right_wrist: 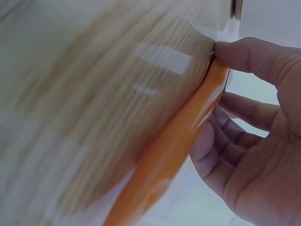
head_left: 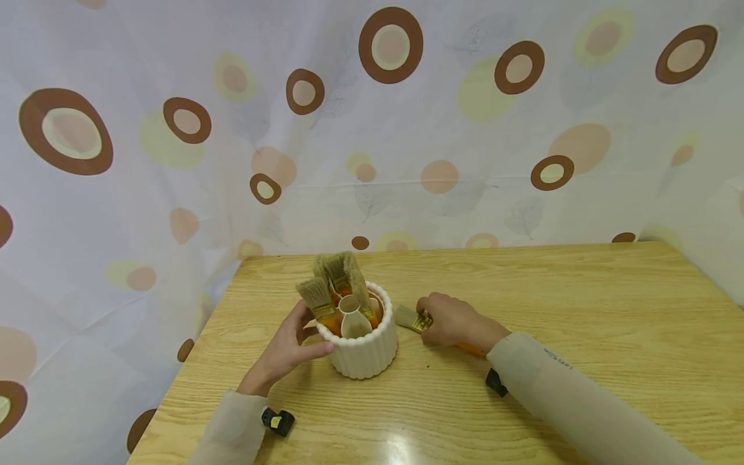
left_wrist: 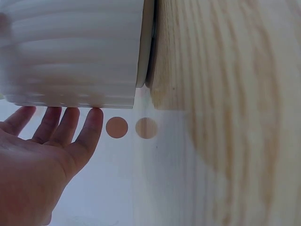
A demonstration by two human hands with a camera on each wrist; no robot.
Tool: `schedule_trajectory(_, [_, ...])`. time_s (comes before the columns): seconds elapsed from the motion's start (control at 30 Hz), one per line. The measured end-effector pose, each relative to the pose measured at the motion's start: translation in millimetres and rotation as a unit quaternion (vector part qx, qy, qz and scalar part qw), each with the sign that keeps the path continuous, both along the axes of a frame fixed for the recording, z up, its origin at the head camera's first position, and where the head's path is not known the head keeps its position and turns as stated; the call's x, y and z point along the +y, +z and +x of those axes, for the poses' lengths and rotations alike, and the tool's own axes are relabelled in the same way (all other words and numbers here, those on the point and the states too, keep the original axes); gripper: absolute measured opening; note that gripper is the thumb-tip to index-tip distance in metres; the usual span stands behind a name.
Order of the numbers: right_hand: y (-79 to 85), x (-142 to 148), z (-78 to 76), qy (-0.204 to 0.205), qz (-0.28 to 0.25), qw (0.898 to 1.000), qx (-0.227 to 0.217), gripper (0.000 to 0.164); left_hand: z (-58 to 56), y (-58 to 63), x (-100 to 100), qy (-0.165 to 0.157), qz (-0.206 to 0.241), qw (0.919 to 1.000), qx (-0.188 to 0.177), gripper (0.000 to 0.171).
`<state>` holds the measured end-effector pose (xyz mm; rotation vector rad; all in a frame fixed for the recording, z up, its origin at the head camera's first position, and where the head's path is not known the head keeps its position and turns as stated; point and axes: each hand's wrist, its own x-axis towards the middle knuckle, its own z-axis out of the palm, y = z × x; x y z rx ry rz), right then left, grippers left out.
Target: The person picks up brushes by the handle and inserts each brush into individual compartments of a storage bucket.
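A white ribbed pot [head_left: 363,355] with a beaded rim stands on the table, holding several upright paintbrushes [head_left: 316,297], bristles up, around white tube-like inner compartments [head_left: 354,323]. My left hand [head_left: 285,352] grips the pot from its left, thumb at the front just below the rim. In the left wrist view its fingertips [left_wrist: 95,115] touch the ribbed wall. To the right of the pot, my right hand [head_left: 453,320] pinches a paintbrush [head_left: 409,318] near its metal band. The bristles point at the pot. Its orange handle [right_wrist: 174,141] runs back under the palm, close along the tabletop.
The light wooden table [head_left: 569,310] extends far to the right. Behind and to the left hangs a white curtain [head_left: 442,116] with brown, peach and yellow rounds. Small black devices [head_left: 279,421] are worn at both wrists.
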<state>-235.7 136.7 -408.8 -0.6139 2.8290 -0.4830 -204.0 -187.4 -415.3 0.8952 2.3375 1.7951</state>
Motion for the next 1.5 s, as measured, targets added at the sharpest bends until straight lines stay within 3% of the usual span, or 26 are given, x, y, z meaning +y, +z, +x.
schedule_trajectory(1.5, [5.5,5.6,7.7,-0.030,-0.041,0.998,0.034,0.041,-1.9,-1.2,-0.9,-0.006,0.000,1.0000,0.006,0.080])
